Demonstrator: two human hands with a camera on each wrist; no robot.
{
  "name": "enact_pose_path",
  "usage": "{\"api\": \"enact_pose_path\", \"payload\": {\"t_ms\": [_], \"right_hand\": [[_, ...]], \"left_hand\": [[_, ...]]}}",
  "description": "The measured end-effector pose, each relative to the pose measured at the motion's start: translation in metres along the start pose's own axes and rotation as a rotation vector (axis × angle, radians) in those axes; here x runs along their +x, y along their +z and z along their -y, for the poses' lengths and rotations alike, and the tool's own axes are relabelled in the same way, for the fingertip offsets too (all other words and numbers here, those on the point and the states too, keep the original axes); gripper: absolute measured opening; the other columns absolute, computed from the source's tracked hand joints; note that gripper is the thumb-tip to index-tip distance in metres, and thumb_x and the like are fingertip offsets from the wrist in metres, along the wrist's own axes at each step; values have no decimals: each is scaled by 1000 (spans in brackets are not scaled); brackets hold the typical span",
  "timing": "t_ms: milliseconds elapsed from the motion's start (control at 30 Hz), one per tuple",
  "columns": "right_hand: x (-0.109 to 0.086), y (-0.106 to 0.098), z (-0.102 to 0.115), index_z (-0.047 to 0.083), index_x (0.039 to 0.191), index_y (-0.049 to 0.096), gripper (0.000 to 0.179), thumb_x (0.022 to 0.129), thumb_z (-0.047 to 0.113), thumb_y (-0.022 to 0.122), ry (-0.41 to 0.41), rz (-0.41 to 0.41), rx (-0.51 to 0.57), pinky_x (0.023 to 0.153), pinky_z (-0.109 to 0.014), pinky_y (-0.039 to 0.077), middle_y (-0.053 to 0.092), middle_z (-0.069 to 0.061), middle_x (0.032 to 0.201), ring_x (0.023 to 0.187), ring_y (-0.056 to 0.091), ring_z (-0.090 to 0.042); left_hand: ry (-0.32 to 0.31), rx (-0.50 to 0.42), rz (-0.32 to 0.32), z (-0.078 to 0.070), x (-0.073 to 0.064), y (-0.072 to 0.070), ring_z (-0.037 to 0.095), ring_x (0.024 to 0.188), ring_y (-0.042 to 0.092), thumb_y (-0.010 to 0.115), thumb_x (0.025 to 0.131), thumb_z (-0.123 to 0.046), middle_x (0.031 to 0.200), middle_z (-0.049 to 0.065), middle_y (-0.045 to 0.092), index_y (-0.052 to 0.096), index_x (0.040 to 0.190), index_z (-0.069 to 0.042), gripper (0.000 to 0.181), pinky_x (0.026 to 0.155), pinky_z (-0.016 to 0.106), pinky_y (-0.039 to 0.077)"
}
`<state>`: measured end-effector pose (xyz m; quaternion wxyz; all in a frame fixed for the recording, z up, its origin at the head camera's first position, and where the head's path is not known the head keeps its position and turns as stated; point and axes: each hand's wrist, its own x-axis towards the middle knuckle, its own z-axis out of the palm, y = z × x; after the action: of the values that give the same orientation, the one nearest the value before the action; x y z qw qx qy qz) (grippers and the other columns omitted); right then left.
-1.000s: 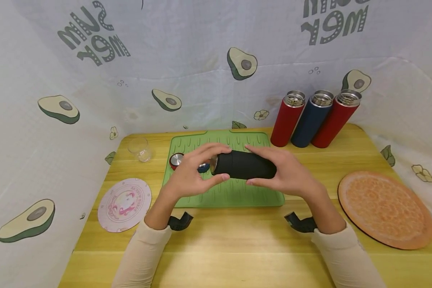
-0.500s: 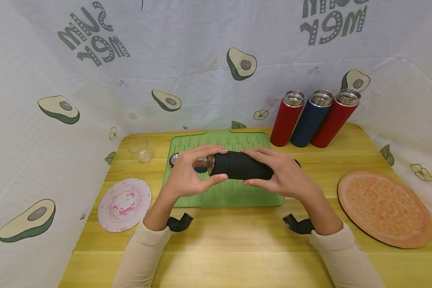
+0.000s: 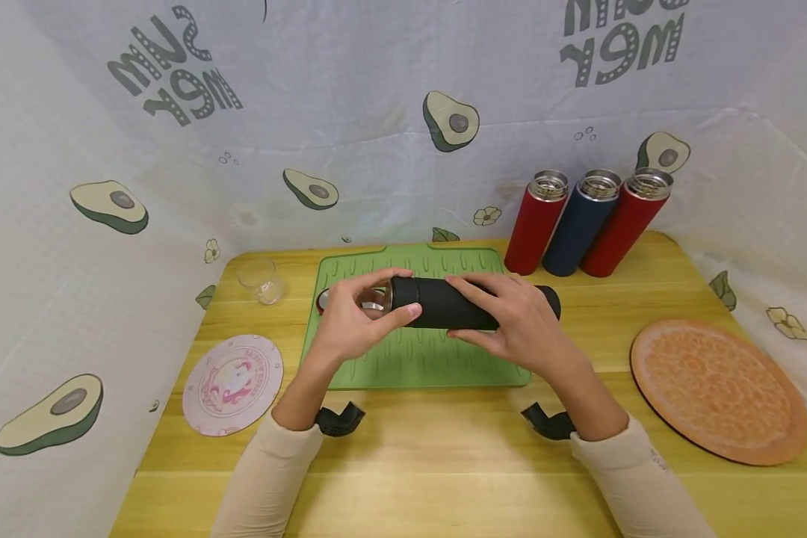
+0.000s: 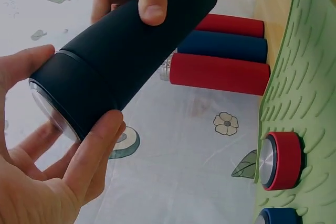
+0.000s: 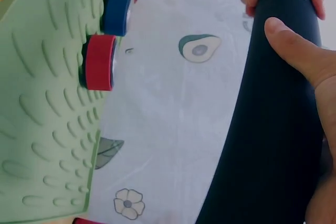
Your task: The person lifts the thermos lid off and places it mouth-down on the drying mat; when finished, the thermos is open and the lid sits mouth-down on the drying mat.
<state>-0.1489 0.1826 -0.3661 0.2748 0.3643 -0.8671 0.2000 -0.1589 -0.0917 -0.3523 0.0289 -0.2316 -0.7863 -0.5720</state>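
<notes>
A black thermos bottle (image 3: 444,302) is held sideways in the air over the green ridged mat (image 3: 437,366). At its left end my left hand (image 3: 350,321) holds the black lid (image 4: 73,90), thumb and fingertips spread round its edge; the lid's silver top faces the palm. My right hand (image 3: 521,317) grips the bottle's body, thumb along one side and fingers on the other. The lid sits against the body with a thin seam between. On the mat lie a red lid (image 5: 100,62), a blue lid (image 5: 116,13) and another red lid (image 4: 286,161).
Behind the mat, to the right, stand a red bottle (image 3: 536,228), a blue bottle (image 3: 580,228) and a second red bottle (image 3: 625,228), all lidless. A clear glass (image 3: 261,280) and a pink round placemat (image 3: 232,385) are at left. An orange round board (image 3: 719,392) lies at right.
The right hand has shifted left along the bottle, so the bottle's far end now shows beyond it. The bottle lies more level, and the left hand stays at the lid.
</notes>
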Motion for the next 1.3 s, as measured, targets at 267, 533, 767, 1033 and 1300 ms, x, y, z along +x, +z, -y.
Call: {"api": "enact_pose_path", "payload": {"t_ms": [267,533,767,1033,1300], "right_hand": [[-3,-12,-6,22,143,63,83,69,39,96,76,38,33,81,-44,58,69,-11,127,102,67,-29],[-2,-23,-8,22,149,57,80,79,43,90,180,231,235,78,-39,62,64,-5,132,101,66,-19],[-4,-23,-13,24,148,57,78,80,41,89,206,264,296,78,-37,60,68,-3,134,103,67,-16],[-5,-16,-14,25,146,60,77,77,40,91,168,218,268,72,-33,59,70,-5,126,97,67,-15],[-6,-14,-10,24,146,60,80,75,42,92,164,150,171,72,-36,60,69,-7,124,95,67,-19]], "left_hand": [[200,32,136,10,5,3,17,116,69,84,87,-18,137,2,64,61,143,-24,61,89,30,62],[478,42,194,12,7,-4,23,128,62,89,80,-5,143,12,59,64,135,-11,60,85,31,64],[482,17,198,16,8,-7,25,125,64,90,76,-3,140,14,61,65,134,-7,63,80,31,65],[438,-2,170,16,7,-11,23,122,68,91,72,-1,136,13,67,67,133,-5,65,78,32,65],[302,-20,99,17,7,-8,22,103,74,91,76,-8,127,9,72,69,134,-14,63,73,33,65]]}}
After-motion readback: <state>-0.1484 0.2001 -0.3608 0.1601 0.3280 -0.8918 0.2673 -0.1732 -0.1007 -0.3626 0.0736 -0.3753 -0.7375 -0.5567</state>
